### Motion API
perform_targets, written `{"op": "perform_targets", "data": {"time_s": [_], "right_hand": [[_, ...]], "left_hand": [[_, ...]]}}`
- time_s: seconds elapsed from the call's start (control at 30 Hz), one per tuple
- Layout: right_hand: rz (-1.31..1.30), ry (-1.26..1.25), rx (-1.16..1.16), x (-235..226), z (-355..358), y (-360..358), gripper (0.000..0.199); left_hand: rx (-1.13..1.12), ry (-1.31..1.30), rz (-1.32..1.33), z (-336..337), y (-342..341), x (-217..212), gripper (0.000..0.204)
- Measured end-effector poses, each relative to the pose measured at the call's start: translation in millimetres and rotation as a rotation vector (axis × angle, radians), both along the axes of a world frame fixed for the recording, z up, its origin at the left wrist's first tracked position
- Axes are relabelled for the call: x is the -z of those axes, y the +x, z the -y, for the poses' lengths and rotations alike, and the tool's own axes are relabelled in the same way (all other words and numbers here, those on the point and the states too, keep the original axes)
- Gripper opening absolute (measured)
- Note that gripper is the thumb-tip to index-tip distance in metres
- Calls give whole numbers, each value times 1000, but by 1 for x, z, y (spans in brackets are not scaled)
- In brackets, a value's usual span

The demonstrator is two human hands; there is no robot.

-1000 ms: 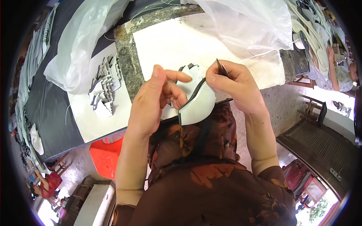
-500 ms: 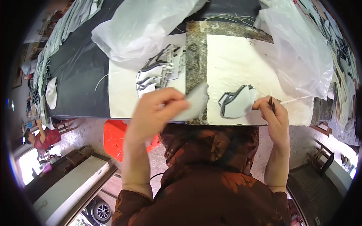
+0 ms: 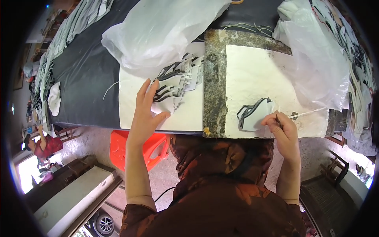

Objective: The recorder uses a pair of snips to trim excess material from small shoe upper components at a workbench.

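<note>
My left hand (image 3: 147,114) is open, thumb and fingers spread, at the left edge of a fanned set of curved light-grey pieces with dark edging (image 3: 167,93). These overlap in rows on a white sheet (image 3: 138,120). Any contact between the fingertips and the pieces cannot be made out. My right hand (image 3: 283,132) is closed around a thin dark tool (image 3: 278,119), mostly hidden by the fingers. Its fingertips are at the right edge of a small pile of similar grey pieces (image 3: 254,116), which lies on a second white sheet (image 3: 256,71).
Under the right sheet is a mottled stone slab (image 3: 215,87). Translucent plastic bags (image 3: 158,35) lie at the back, with bundled strips at both sides. A thin white strip (image 3: 310,113) extends beside my right hand. A red stool (image 3: 118,148) stands below the table; another person (image 3: 43,144) is far left.
My left hand has let go of a grey piece, moved left and spread its fingers by the fanned set. The right hand stays by the small pile, its tool turned. The view shifted slightly.
</note>
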State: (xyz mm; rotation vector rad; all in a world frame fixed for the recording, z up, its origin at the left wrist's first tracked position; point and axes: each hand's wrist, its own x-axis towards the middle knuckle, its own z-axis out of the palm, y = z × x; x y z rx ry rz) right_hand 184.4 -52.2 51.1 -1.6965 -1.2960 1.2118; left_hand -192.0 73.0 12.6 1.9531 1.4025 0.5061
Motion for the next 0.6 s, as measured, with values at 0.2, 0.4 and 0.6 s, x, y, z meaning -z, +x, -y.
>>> {"op": "perform_targets", "data": {"time_s": [0.2, 0.4, 0.6], "right_hand": [[101, 70, -99, -13, -5, -2, 12], [70, 299, -297, -9, 0, -5, 18], [99, 297, -448, -21, 11, -9, 25]], "left_hand": [[47, 183, -91, -12, 21, -9, 91], [81, -229, 512, 24, 83, -62, 41], [74, -1093, 751, 45, 165, -54, 28]]}}
